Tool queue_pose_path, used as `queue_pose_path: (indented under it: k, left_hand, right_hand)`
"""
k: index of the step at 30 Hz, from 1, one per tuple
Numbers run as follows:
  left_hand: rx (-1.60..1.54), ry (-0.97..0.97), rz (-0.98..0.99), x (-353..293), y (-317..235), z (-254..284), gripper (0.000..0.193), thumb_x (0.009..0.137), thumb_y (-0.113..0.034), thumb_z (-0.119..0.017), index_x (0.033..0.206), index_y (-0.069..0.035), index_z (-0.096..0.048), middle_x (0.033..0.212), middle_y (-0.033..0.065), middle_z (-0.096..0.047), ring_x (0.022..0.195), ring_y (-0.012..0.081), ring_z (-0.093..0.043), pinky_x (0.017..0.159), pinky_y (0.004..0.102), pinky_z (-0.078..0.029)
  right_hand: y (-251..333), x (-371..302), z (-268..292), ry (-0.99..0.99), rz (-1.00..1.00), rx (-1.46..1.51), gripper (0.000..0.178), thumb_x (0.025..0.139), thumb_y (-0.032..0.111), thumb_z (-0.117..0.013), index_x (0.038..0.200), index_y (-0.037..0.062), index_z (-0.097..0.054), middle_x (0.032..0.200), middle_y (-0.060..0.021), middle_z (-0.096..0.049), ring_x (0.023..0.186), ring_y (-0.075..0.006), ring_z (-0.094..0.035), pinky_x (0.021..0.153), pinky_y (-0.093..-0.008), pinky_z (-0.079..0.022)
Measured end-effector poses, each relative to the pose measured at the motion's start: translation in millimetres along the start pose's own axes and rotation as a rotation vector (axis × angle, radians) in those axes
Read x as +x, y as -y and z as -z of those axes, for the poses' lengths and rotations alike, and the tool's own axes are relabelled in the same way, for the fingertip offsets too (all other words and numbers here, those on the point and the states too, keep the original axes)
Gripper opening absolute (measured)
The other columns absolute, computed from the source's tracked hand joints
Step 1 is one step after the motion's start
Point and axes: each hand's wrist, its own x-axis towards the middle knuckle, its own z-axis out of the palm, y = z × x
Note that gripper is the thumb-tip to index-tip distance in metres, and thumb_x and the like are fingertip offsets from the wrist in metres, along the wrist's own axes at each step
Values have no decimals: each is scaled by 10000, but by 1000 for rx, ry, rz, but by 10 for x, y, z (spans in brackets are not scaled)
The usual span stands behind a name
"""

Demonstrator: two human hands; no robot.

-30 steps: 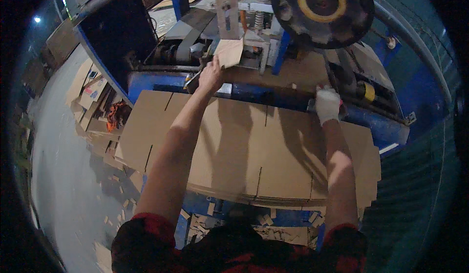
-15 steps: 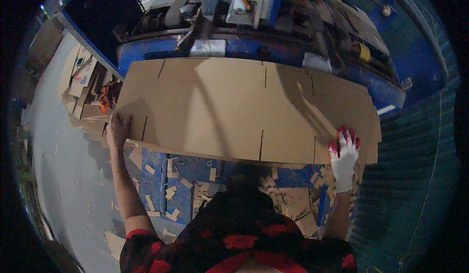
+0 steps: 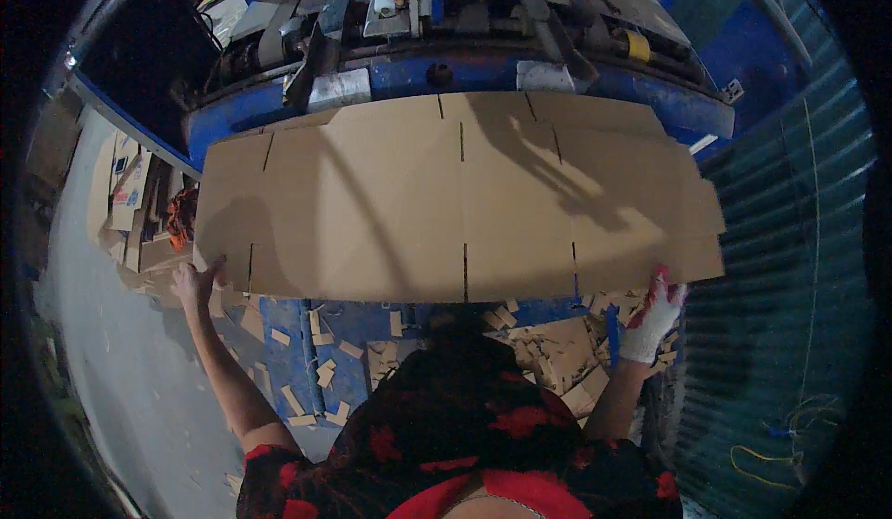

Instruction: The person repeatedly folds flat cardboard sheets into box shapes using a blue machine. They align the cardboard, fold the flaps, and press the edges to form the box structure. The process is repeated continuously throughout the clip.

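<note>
A wide flat cardboard box blank (image 3: 390, 212) with dark slits along its long edges lies across in front of me. At its far edge shows a strip of cardboard with offset slits, apparently another blank underneath. My bare left hand (image 3: 197, 284) is at the near left corner, thumb on top and the other fingers partly hidden at the edge. At the near right edge, my right hand (image 3: 656, 307), in a white glove with red-coated fingers, grips the blank from the front. Some of its fingers are hidden.
Beyond the blank stands a blue machine (image 3: 409, 78) with metal plates and rollers. Cardboard pieces (image 3: 130, 194) are piled at the left. Scraps (image 3: 325, 370) litter the blue surface below. A corrugated green wall (image 3: 762, 268) rises at the right.
The blank has come nearer to me and rightward relative to the machine. My right hand has gone from its top to the near edge, and my left has slid toward the near corner.
</note>
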Motion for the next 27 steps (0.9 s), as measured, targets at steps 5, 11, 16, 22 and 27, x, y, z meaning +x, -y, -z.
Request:
queue_pose_path:
  k: [5,11,16,22,27]
  left_hand:
    - [31,22,139,-127,-67,153,968,601,-679,-742,1180,49,-473,1120,223,-540,1118,387,-482,985,515,-334]
    - [-1105,-85,-21,-523,-273,457,651,729,-276,-792,1212,-7,-449,1191,144,-511,1079,262,-523,953,397,-407]
    - [-1362,-58,-483,-1091,-1088,384,563,790,-67,-688,1300,-23,-452,1168,151,-571,1106,228,-543,981,375,-408]
    - [-912,-287,-1075,-986,-2324,325,629,743,-17,-665,1345,-50,-483,1354,193,-497,1284,352,-453,1038,397,-400]
    - [-882,-292,-1070,-524,-2813,390,579,777,-14,-607,1342,-47,-485,1360,187,-494,1310,343,-421,1051,421,-392]
  right_hand:
    - [445,-383,-420,-24,239,22,537,861,-32,-586,1352,37,-381,1293,-123,-471,1144,-226,-504,995,-354,-419]
    - [537,-567,-1068,818,946,-918,540,732,21,-601,1261,116,-538,1339,-157,-444,1265,-371,-408,1067,-548,-293]
    - [368,-162,-1416,812,1206,-1025,481,717,100,-602,1176,241,-621,1271,-90,-498,1172,-363,-472,1037,-574,-316]
    - [2,629,-2093,728,800,-642,541,702,1,-619,1200,212,-608,1248,-100,-546,1183,-369,-502,1065,-573,-290]
    - [29,1072,-2330,761,1262,-959,597,711,-19,-593,1262,207,-559,1255,-119,-572,1211,-345,-500,1087,-545,-272]
